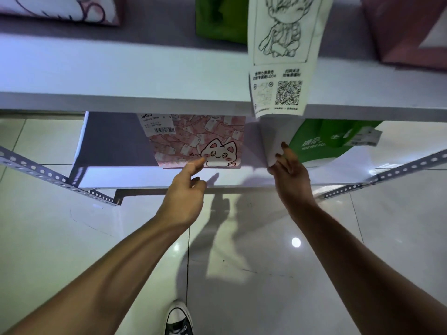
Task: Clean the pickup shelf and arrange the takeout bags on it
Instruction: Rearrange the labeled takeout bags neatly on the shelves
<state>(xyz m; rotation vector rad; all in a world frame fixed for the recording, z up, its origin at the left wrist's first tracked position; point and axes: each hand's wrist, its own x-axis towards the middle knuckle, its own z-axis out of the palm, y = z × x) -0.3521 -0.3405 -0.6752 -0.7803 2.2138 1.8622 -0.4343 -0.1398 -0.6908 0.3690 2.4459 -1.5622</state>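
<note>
On the lower white shelf stands a pink takeout bag with a cartoon cat and a barcode label. My left hand reaches to it; the straight index finger touches its bottom front edge, the other fingers are curled. To the right stands a white bag, and my right hand pinches its lower corner. A green bag with a receipt stands right behind that hand.
The upper shelf carries a green bag, a white bag with a drawn figure and QR codes overhanging the edge, and pink bags at both ends. Perforated metal rails flank the lower shelf. Glossy tiled floor and my shoe lie below.
</note>
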